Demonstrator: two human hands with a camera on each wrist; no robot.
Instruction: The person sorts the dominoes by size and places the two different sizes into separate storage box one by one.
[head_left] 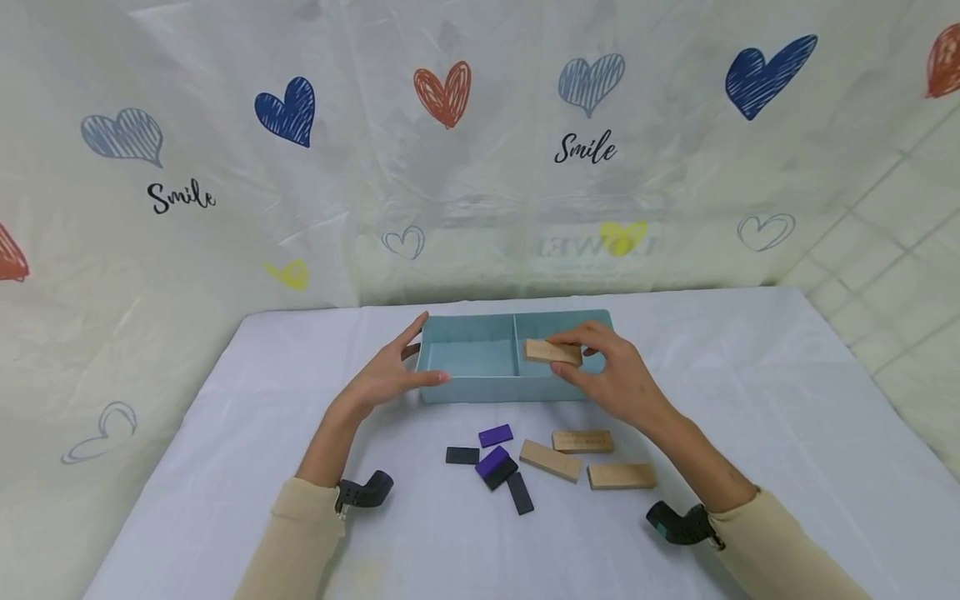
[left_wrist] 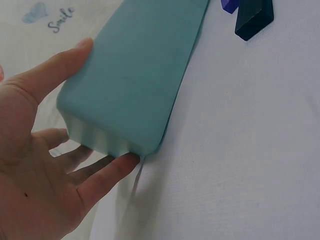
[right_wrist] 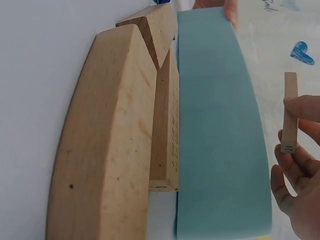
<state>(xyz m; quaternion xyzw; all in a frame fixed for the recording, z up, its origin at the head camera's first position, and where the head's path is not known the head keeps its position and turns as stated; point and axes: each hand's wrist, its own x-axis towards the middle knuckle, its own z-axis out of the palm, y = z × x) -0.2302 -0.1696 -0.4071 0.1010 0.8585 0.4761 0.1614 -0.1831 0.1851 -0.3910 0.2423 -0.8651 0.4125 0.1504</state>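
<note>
I see the desk (head_left: 750,400), covered in a white cloth, filling the lower half of the head view, with a heart-printed sheet (head_left: 225,208) hung behind it. At the centre of the frame sits a teal two-compartment tray (head_left: 480,354). My left hand (head_left: 386,375) rests with relaxed, straight fingers against the tray's left end, thumb along the near wall, holding nothing. My right hand (head_left: 611,375) pinches a wooden block (head_left: 552,352) between thumb and fingertips, holding it flat over the tray's right compartment; I cannot tell whether it touches the tray. Below the tray, at lower centre, three more wooden blocks (head_left: 582,442) lie loose on the cloth, near each other. Just left of them lie two purple tiles (head_left: 495,435) and three black tiles (head_left: 462,455), some overlapping.
</note>
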